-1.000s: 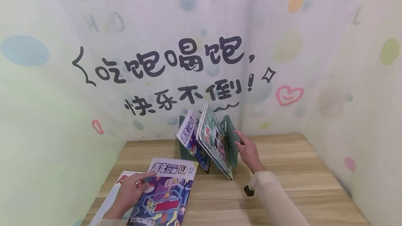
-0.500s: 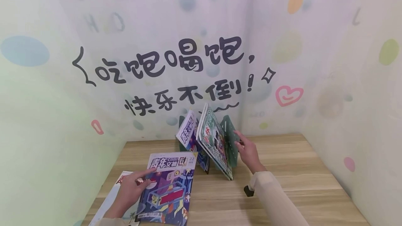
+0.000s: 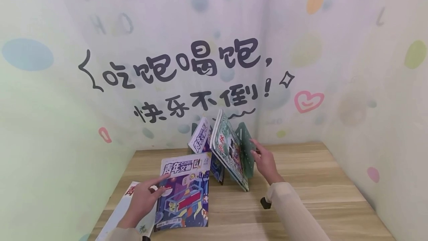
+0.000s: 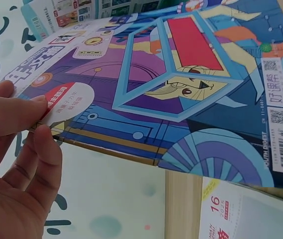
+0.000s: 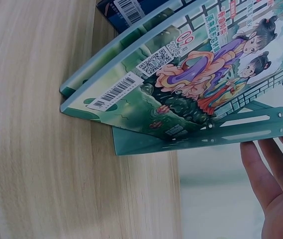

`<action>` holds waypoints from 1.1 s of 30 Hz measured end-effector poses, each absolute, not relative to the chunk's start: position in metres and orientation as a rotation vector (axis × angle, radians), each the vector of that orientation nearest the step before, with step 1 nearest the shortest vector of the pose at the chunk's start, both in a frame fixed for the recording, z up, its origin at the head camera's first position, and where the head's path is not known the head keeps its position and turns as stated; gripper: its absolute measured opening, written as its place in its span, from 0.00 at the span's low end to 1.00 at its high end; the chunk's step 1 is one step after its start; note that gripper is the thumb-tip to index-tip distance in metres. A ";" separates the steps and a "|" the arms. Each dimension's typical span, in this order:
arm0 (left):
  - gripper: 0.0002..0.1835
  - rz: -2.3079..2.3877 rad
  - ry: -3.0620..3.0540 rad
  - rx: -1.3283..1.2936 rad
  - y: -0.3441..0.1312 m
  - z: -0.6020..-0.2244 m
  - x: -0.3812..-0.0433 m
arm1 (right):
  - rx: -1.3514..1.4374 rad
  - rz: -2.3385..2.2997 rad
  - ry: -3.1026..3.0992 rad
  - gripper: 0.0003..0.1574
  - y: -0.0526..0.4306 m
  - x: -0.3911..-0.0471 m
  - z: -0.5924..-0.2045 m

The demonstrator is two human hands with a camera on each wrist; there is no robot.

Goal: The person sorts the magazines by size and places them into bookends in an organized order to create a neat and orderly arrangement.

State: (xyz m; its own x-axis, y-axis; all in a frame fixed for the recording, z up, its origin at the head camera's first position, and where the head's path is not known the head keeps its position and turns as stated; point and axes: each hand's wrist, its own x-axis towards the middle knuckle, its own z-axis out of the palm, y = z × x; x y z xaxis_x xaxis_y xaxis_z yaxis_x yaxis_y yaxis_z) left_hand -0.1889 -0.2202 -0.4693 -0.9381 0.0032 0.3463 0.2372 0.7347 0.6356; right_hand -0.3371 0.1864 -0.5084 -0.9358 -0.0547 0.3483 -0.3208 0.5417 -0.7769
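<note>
In the head view my left hand (image 3: 143,200) pinches the left edge of a purple-blue magazine (image 3: 187,192), which is tilted up off the table. The left wrist view shows thumb and fingers closed on that edge of the cover. My right hand (image 3: 265,161) rests its fingertips against the outer side of a green metal bookend (image 3: 247,148). Between its end plates lean two green magazines (image 3: 230,148) and another purple magazine (image 3: 200,137). From the right wrist view, straight fingers (image 5: 260,174) touch the bookend's plate.
A pale magazine (image 3: 133,215) with red lettering lies flat on the wooden table (image 3: 301,189), at the left under my left forearm. Printed walls (image 3: 334,66) rise behind and on both sides of the table.
My left hand has lifted the purple magazine and brought it farther back, toward the bookend, uncovering more of the pale one. My right hand stays at the bookend.
</note>
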 end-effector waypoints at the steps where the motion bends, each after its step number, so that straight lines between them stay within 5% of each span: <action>1: 0.21 -1.027 -2.607 -0.193 -0.219 -0.470 -0.190 | 0.312 1.349 -2.499 0.30 0.187 -0.337 -0.508; 33: 0.23 -1.150 -2.374 -0.128 -0.199 -0.478 -0.203 | 0.331 1.320 -2.477 0.30 0.188 -0.339 -0.510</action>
